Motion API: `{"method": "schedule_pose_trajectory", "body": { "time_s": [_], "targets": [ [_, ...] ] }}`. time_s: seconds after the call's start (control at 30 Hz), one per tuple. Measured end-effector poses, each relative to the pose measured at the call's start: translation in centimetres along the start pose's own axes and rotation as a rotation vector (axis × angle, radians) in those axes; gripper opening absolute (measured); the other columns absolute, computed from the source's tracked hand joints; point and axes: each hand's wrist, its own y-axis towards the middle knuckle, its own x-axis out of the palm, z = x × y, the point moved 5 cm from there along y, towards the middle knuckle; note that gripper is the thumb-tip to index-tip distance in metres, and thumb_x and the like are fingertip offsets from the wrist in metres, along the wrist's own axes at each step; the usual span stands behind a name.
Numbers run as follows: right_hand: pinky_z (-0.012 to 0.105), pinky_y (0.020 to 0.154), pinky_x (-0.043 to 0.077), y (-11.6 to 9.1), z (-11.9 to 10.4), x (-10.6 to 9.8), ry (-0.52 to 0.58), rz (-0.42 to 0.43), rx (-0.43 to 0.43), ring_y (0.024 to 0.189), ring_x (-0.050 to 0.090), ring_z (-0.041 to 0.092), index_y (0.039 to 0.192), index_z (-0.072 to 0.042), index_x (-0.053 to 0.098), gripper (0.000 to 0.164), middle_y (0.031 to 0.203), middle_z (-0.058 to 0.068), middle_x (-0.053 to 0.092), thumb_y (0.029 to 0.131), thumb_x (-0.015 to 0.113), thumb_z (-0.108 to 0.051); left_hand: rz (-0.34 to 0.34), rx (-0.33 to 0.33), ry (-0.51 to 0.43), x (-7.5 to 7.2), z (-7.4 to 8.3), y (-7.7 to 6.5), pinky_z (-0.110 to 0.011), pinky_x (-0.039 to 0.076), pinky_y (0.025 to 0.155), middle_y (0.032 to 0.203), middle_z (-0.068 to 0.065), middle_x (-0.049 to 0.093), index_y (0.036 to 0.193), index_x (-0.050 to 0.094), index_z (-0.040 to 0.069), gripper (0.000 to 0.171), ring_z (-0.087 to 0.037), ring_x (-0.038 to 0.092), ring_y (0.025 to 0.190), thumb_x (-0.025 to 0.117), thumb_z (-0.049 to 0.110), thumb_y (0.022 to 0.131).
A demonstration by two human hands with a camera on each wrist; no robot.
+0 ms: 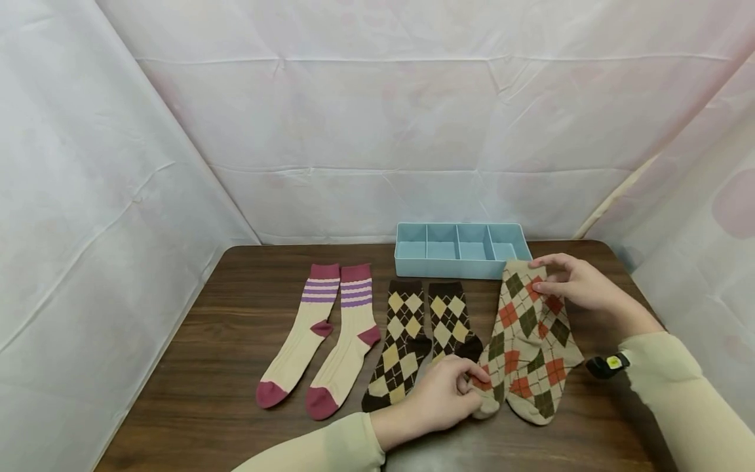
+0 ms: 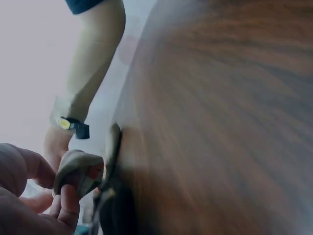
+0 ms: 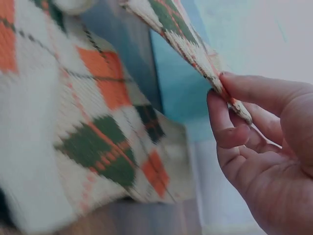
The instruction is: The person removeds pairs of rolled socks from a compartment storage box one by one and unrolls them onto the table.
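Observation:
Between my two hands hangs a beige argyle sock [image 1: 512,318] with orange and green diamonds. My left hand [image 1: 439,396] pinches it at the toe; the left wrist view shows the toe [image 2: 80,169] between thumb and fingers. At the other end, my right hand [image 1: 575,285] pinches the cuff, and the right wrist view shows the sock's edge [image 3: 195,61] in that grip. A matching argyle sock [image 1: 545,377] lies on the table, partly covered by the held one. Beside my left hand are two dark brown argyle socks [image 1: 404,321], one partly hidden by that hand.
Two cream socks [image 1: 345,347] with purple stripes and maroon toes lie side by side on the left of the wooden table [image 1: 212,367]. A light blue box [image 1: 454,267] with several compartments stands at the back. White fabric [image 1: 377,118] surrounds the table.

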Motion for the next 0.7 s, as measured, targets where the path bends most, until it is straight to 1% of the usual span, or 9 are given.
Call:
{"method": "schedule_pose_trajectory", "body": {
  "time_s": [0.03, 0.1, 0.2, 0.3, 0.4, 0.47, 0.53, 0.63, 0.7],
  "targets": [
    [0.038, 0.084, 0.061, 0.3, 0.1, 0.4, 0.010, -0.006, 0.003, 0.101, 0.074, 0.012, 0.155, -0.003, 0.053, 0.056, 0.133, 0.026, 0.067, 0.107, 0.075, -0.021, 0.007, -0.010, 0.018, -0.2, -0.3, -0.1, -0.021, 0.046, 0.092, 0.078, 0.018, 0.056, 0.112, 0.082, 0.020, 0.029, 0.006, 0.051, 0.080, 0.080, 0.009, 0.085],
    [0.040, 0.083, 0.061, 0.7, 0.2, 1.2, 0.025, -0.021, 0.000, 0.101, 0.074, 0.015, 0.157, -0.004, 0.052, 0.058, 0.141, 0.028, 0.062, 0.106, 0.075, -0.020, -0.004, -0.025, 0.057, -0.2, -0.7, -0.2, -0.024, 0.045, 0.097, 0.074, 0.018, 0.055, 0.113, 0.081, 0.020, 0.029, 0.007, 0.051, 0.079, 0.084, 0.012, 0.084],
    [0.040, 0.081, 0.061, 1.0, 0.4, 2.4, 0.046, -0.057, -0.022, 0.102, 0.075, 0.019, 0.158, -0.003, 0.051, 0.058, 0.157, 0.031, 0.046, 0.106, 0.075, -0.013, -0.055, -0.028, 0.127, 0.0, -1.0, -0.4, -0.024, 0.045, 0.102, 0.069, 0.020, 0.056, 0.117, 0.080, 0.020, 0.033, 0.009, 0.050, 0.080, 0.088, 0.016, 0.085],
    [0.041, 0.076, 0.062, 1.0, 0.3, 3.5, 0.077, -0.112, -0.057, 0.102, 0.076, 0.024, 0.159, 0.000, 0.049, 0.060, 0.163, 0.033, 0.030, 0.104, 0.074, -0.004, -0.105, 0.000, 0.196, 0.5, -0.9, -0.4, -0.019, 0.048, 0.089, 0.084, 0.019, 0.062, 0.122, 0.078, 0.019, 0.037, 0.011, 0.052, 0.074, 0.087, 0.015, 0.086],
    [0.040, 0.074, 0.062, 0.8, 0.3, 4.3, 0.093, -0.144, -0.073, 0.101, 0.076, 0.028, 0.159, 0.001, 0.048, 0.064, 0.159, 0.032, 0.031, 0.101, 0.076, 0.000, -0.131, 0.049, 0.245, 0.8, -0.7, -0.3, -0.014, 0.047, 0.079, 0.103, 0.015, 0.068, 0.126, 0.076, 0.018, 0.039, 0.011, 0.052, 0.068, 0.087, 0.016, 0.088],
    [0.040, 0.073, 0.062, 0.7, 0.3, 4.5, 0.092, -0.149, -0.078, 0.102, 0.075, 0.029, 0.160, 0.001, 0.048, 0.066, 0.158, 0.031, 0.032, 0.100, 0.078, -0.001, -0.128, 0.084, 0.273, 0.9, -0.6, -0.3, -0.012, 0.046, 0.077, 0.113, 0.013, 0.069, 0.126, 0.077, 0.017, 0.039, 0.011, 0.056, 0.072, 0.088, 0.018, 0.089],
    [0.039, 0.074, 0.062, 0.5, 0.3, 4.5, 0.084, -0.151, -0.073, 0.103, 0.074, 0.029, 0.160, -0.001, 0.049, 0.068, 0.159, 0.029, 0.034, 0.100, 0.079, -0.004, -0.120, 0.113, 0.310, 0.9, -0.8, -0.4, -0.012, 0.046, 0.080, 0.114, 0.013, 0.070, 0.126, 0.077, 0.019, 0.040, 0.009, 0.058, 0.082, 0.089, 0.023, 0.089],
    [0.039, 0.074, 0.062, 0.4, 0.3, 4.7, 0.072, -0.165, -0.078, 0.104, 0.073, 0.030, 0.160, -0.002, 0.049, 0.067, 0.158, 0.029, 0.035, 0.100, 0.079, -0.005, -0.110, 0.131, 0.360, 0.7, -1.0, -0.5, -0.013, 0.047, 0.083, 0.112, 0.015, 0.069, 0.126, 0.077, 0.021, 0.043, 0.007, 0.058, 0.095, 0.092, 0.029, 0.087],
    [0.040, 0.074, 0.062, 0.4, 0.3, 4.8, 0.071, -0.171, -0.081, 0.104, 0.073, 0.030, 0.160, -0.002, 0.049, 0.066, 0.159, 0.029, 0.036, 0.101, 0.078, -0.005, -0.113, 0.125, 0.389, 0.6, -1.1, -0.7, -0.012, 0.047, 0.081, 0.110, 0.017, 0.067, 0.126, 0.077, 0.023, 0.044, 0.007, 0.057, 0.095, 0.093, 0.031, 0.086]
  ]
}}
